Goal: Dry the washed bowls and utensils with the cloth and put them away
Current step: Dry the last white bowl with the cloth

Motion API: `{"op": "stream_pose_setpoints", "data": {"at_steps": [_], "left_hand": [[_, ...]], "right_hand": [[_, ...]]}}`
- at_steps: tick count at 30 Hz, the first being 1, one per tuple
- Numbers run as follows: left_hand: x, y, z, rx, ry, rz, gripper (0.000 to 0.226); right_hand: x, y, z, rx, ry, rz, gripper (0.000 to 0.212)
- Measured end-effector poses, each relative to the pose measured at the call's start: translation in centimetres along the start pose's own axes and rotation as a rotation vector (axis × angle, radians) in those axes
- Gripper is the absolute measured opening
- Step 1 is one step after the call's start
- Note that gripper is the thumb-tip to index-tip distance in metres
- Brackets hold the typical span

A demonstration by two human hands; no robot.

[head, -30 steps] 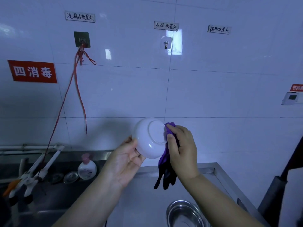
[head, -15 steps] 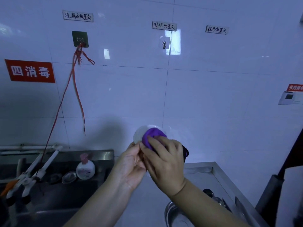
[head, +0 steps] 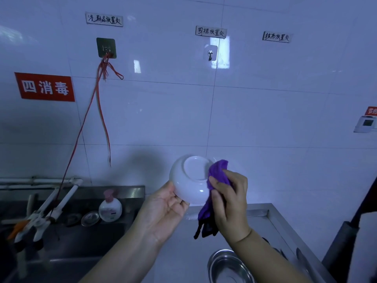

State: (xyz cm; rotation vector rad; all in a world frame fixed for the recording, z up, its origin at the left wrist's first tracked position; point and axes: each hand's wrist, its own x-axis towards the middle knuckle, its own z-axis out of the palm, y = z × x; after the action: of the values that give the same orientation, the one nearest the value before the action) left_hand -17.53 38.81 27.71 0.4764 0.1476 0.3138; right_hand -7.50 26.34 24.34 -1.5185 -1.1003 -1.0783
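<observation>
Round white ceramic bowl (head: 190, 180) held up, wall well behind.
Cupped by left hand (head: 163, 213); purple cloth (head: 216, 180) pinched against it by right hand (head: 230, 203).

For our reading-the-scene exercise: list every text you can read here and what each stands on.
"四消毒": red sign on wall tiles.
"洗刷品放置处": paper label above the hook holding red strings.
"围裙放置处": label above the bare hook.
"抹布放置处": label.
Red sign at right edge: cut off, unreadable.
Soap bottle label: too blurred.
</observation>
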Motion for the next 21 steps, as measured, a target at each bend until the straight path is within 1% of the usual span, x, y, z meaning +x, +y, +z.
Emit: {"op": "stream_pose_setpoints", "data": {"at_steps": [2, 6, 8, 10, 11, 12, 13, 16, 17, 19, 21], "left_hand": [[-0.1, 0.1, -0.2, 0.059, -0.045, 0.010, 0.018], [0.1, 0.7, -0.9, 0.230, -0.111, 0.071, 0.037], [0.2, 1.3, -1.2, 0.362, -0.121, 0.104, 0.042], [0.4, 1.9, -1.2, 0.525, -0.089, 0.144, 0.033], [0.4, 2.3, -1.2, 0.602, -0.073, 0.163, 0.028], [0.5, 2.5, -1.1, 0.660, -0.064, 0.184, 0.025], [0.6, 2.7, -1.0, 0.694, -0.057, 0.208, 0.025], [0.8, 3.2, -0.9, 0.763, -0.089, 0.292, 0.030], [0.9, 3.4, -0.9, 0.812, -0.109, 0.301, 0.030], [0.9, 3.7, -0.9, 0.928, -0.158, 0.309, 0.026], [1.1, 3.9, -1.1, 1.008, -0.196, 0.346, 0.025]], "right_hand": [[0.5, -0.2, -0.1, 0.090, 0.011, 0.127, 0.024], [1.9, -0.6, -0.5, 0.299, -0.039, 0.414, 0.023], [2.7, -0.5, -1.0, 0.394, -0.115, 0.536, 0.026], [3.5, -0.3, -1.7, 0.530, -0.243, 0.659, 0.026], [3.9, -0.3, -2.0, 0.588, -0.325, 0.699, 0.022], [4.3, -0.3, -2.3, 0.618, -0.412, 0.720, 0.018], [4.6, -0.3, -2.5, 0.631, -0.494, 0.732, 0.018], [5.2, -0.4, -2.9, 0.629, -0.680, 0.729, 0.038], [5.3, -0.5, -3.1, 0.625, -0.725, 0.723, 0.041], [5.0, -0.8, -3.1, 0.617, -0.799, 0.689, 0.035], [4.2, -1.4, -2.7, 0.538, -0.820, 0.608, 0.030]]}}
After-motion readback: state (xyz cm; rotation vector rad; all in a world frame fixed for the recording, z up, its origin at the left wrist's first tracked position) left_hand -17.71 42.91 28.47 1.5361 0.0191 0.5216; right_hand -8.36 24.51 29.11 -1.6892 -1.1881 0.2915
